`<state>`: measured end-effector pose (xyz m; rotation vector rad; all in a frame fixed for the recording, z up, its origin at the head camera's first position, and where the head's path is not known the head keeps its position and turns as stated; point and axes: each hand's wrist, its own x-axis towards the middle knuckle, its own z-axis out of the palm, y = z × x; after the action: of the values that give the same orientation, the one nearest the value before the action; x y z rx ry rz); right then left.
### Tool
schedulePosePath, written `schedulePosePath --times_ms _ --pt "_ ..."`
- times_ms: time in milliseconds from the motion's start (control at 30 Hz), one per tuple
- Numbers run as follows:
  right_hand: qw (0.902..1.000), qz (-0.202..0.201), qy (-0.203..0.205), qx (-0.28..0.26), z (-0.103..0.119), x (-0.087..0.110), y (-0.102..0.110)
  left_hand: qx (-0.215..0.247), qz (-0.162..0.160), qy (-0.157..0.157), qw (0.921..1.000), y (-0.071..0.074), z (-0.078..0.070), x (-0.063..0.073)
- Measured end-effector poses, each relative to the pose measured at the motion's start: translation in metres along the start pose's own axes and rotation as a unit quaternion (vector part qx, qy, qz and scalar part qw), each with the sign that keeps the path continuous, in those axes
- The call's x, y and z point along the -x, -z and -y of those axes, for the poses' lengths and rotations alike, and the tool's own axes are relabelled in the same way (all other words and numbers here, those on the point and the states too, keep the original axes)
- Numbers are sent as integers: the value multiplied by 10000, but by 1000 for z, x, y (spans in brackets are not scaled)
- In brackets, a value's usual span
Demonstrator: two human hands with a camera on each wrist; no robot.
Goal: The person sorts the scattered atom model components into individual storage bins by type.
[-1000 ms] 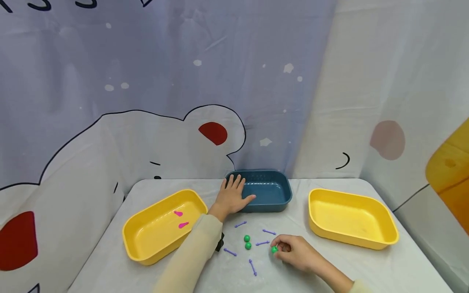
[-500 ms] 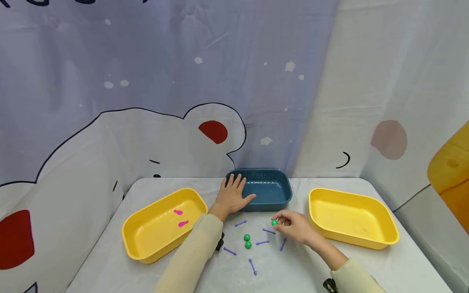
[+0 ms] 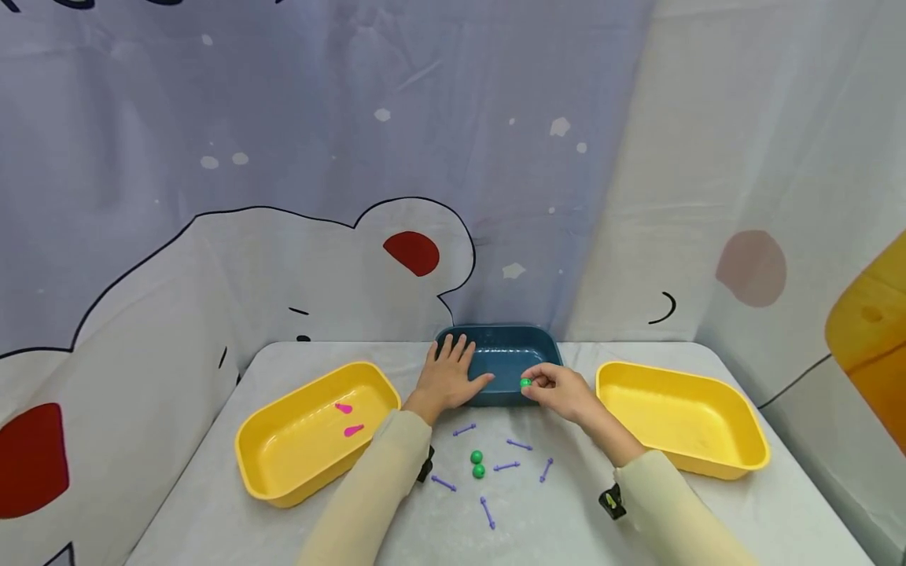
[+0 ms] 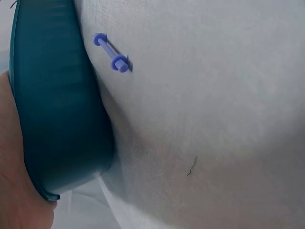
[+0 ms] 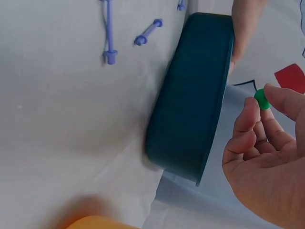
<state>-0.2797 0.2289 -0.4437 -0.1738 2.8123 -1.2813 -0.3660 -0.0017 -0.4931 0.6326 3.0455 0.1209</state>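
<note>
My right hand (image 3: 566,391) pinches a small green ball (image 3: 525,383) between thumb and fingertips, above the front right rim of the dark teal tray (image 3: 506,399). In the right wrist view the same green ball (image 5: 262,99) shows at the fingertips, with the teal tray (image 5: 190,95) beside the hand. With fingers spread straight, my left hand (image 3: 446,381) rests on the tray's left side. Two more green balls (image 3: 478,471) lie together on the white cloth, among several purple dumbbell-shaped pieces (image 3: 506,466).
A yellow tray (image 3: 262,428) on the left holds two pink pieces (image 3: 353,431). Another yellow tray (image 3: 683,417) stands at the right, near the right forearm. A printed curtain (image 3: 318,118) hangs right behind the table.
My right hand has lifted the green ball from the table and carried it away from me to the teal tray. A purple piece formerly behind that hand now shows. The left hand stays put.
</note>
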Motion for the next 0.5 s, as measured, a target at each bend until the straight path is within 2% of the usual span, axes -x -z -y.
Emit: schedulePosePath --times_ms 267,500 --pt "9992 -5 -322 -229 4 -23 3 -40 43 26 10000 2 0 0" --pt "9977 61 -580 -353 0 -38 2 -60 81 35 9999 -1 -1 -3"
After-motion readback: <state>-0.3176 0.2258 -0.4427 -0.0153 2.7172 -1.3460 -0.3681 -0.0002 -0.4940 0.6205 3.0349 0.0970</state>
